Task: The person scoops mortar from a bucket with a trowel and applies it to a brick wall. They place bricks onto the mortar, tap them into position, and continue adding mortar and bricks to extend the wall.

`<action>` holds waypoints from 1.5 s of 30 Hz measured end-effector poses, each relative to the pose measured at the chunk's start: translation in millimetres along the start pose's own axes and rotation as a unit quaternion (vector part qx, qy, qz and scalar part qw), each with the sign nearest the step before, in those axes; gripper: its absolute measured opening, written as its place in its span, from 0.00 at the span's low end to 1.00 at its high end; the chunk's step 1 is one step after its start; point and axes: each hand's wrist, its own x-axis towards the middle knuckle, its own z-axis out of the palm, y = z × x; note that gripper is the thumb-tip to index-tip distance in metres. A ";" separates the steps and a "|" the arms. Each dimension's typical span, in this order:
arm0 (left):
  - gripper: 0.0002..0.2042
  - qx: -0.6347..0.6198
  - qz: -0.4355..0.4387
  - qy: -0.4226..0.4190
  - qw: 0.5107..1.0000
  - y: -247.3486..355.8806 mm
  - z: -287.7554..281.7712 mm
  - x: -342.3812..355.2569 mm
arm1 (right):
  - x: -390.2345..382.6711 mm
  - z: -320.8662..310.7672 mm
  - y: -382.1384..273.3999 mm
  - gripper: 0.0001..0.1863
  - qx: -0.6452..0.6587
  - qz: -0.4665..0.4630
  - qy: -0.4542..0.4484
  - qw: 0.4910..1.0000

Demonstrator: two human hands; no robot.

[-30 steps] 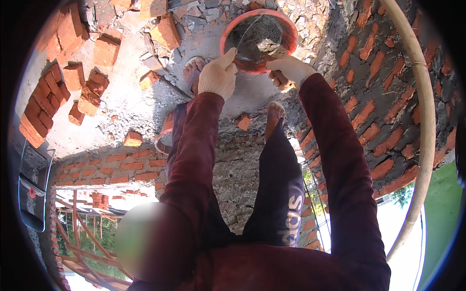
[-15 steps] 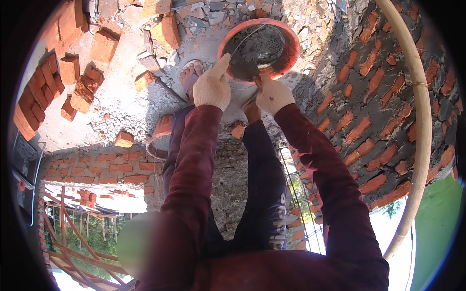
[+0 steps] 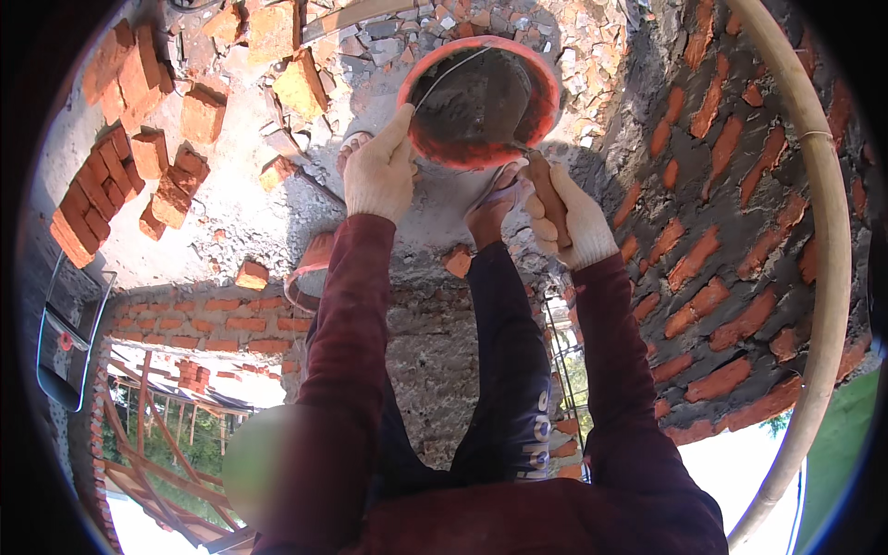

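A red-orange bucket [image 3: 413, 139] holds grey mortar [image 3: 453, 116] and has a thin wire handle. My left hand [image 3: 381, 176], in a cream knitted glove, grips the bucket at its left near edge; whether the fingers hold the rim or the wire is hard to tell. In my right hand [image 3: 585, 222], gloved the same way, is the wooden handle of a trowel [image 3: 548, 199]. Its blade reaches over the near rim into the bucket, lying against the mortar, and is coated grey. Both arms stretch forward in dark red sleeves.
Loose bricks [image 3: 92, 199] lie in piles at the left, with broken rubble [image 3: 592, 74] beyond the bucket. A second bucket [image 3: 310, 277] stands by my left leg. To the right rises a brick wall [image 3: 712, 231] smeared with mortar, crossed by a bamboo pole [image 3: 832, 250].
My right hand has drawn back and to the right, turning so the trowel handle shows. The blade now lies across the mortar. My left hand stays at the bucket's edge.
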 end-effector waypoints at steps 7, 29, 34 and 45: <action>0.19 0.034 0.033 0.023 0.999 4.4 7.7 5.1 | 94.7 -1.5 10.2 0.20 -0.635 -0.210 0.157 0.726; 0.19 -0.205 -0.028 -0.015 0.978 21.3 -0.6 -9.0 | 47.1 25.2 -65.2 0.17 -0.875 -0.050 0.096 0.472; 0.19 -0.242 -0.044 -0.023 0.969 21.9 -1.2 -7.1 | 34.8 22.1 -71.7 0.11 -0.873 -0.103 0.204 0.430; 0.19 -0.298 -0.081 -0.038 0.950 22.9 6.1 -3.8 | 141.8 -28.2 41.9 0.13 -0.667 -0.105 0.107 0.730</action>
